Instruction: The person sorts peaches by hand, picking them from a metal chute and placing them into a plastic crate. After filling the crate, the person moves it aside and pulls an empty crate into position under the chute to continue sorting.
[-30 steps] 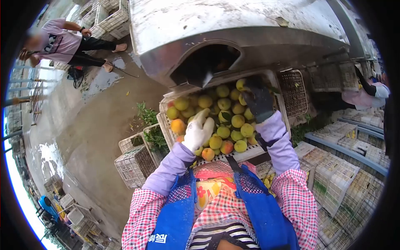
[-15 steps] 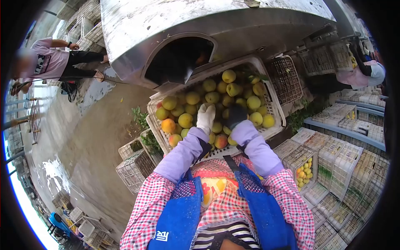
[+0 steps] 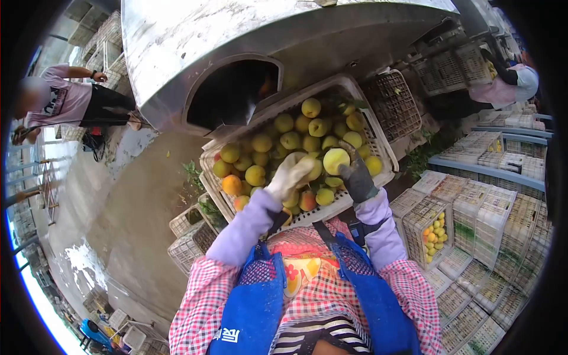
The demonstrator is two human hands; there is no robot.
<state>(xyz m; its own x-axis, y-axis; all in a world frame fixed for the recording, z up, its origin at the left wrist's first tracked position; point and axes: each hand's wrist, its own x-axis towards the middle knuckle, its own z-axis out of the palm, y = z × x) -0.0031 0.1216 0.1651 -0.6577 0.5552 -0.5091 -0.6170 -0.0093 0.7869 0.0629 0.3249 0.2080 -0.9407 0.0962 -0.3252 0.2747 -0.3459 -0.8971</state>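
Note:
A white plastic crate (image 3: 387,148) full of yellow-green and reddish fruit (image 3: 255,176) lies before me, under the opening of a metal machine. My right hand (image 3: 359,179), in a dark glove, grips a pale yellow fruit (image 3: 336,160) above the crate's right part. Left of it, my left hand (image 3: 291,177), in a white glove, is slightly blurred, its fingers curled at a yellow-green fruit (image 3: 315,170) over the front middle of the crate.
The metal machine (image 3: 319,44) stands just beyond the crate. A dark empty crate (image 3: 395,105) sits to its right. Stacked crates (image 3: 464,222) fill the right side, and more (image 3: 192,242) stand at the lower left. One person (image 3: 71,97) is far left, another (image 3: 506,86) far right.
Both hands have risen from among the fruit. My right hand has moved right and now shows a pale fruit in its grip. The view has shifted slightly, moving the crate left.

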